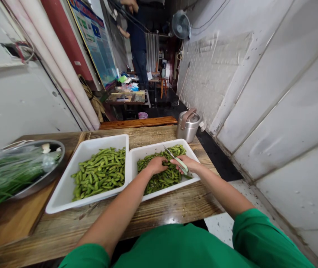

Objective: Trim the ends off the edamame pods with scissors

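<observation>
In the head view, my right hand (188, 163) is closed on scissors (181, 163) with pale green handles. Their metal blades point up and to the left over the right white tray (192, 149). Edamame pods (163, 182) fill much of that tray. My left hand (156, 165) reaches in beside the blades, its fingers curled closed around pods; which ones it grips is partly hidden. Left of this stands a second white tray (64, 193), rim to rim with the first, holding a heap of brighter green edamame pods (103, 169).
A metal bowl (61, 149) with bagged green stalks (13, 175) sits at the left on a wooden board (16, 219). A lidded steel pail (189, 128) stands at the table's far right corner. Beyond are a bench (139, 123) and a standing person (138, 44).
</observation>
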### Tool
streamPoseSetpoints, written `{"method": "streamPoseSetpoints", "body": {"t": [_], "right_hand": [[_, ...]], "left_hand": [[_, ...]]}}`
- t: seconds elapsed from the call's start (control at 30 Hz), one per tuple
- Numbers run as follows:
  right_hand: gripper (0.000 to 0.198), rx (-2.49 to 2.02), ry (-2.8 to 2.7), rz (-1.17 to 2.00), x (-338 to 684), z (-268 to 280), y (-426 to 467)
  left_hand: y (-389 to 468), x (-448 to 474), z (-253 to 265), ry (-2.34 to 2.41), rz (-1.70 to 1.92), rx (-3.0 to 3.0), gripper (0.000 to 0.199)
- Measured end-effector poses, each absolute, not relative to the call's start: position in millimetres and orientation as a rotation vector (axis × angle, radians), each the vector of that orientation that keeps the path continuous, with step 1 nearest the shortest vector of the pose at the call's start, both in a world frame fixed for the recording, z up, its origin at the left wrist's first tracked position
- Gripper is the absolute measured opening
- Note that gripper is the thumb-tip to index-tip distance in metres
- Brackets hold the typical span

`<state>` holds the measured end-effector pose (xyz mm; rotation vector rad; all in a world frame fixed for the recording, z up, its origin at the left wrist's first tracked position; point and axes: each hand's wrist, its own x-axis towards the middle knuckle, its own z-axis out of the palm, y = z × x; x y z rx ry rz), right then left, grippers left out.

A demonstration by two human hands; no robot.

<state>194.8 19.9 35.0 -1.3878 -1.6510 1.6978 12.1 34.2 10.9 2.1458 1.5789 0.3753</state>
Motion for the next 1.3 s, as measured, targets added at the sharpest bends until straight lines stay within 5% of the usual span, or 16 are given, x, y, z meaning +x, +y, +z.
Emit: {"method": "streamPoseSetpoints", "body": {"t": [0.43,0.9,1.3], "right_hand": [[0.041,-1.343,-1.667,1.726,196.4,31.9,19.4],[0.041,-1.27,-1.819,1.712,197.3,34.7,15.7],[0.037,-1.165,-1.573,2.073,190.8,40.9,16.2]], "left_hand": [[43.3,-0.1,13.0,1.552,0.954,1.41,0.024],[38.1,1.9,20.5,1.218,0.782,0.991,0.015],[40.9,0.2,34.1,1.192,1.105,0.634,0.012]]}}
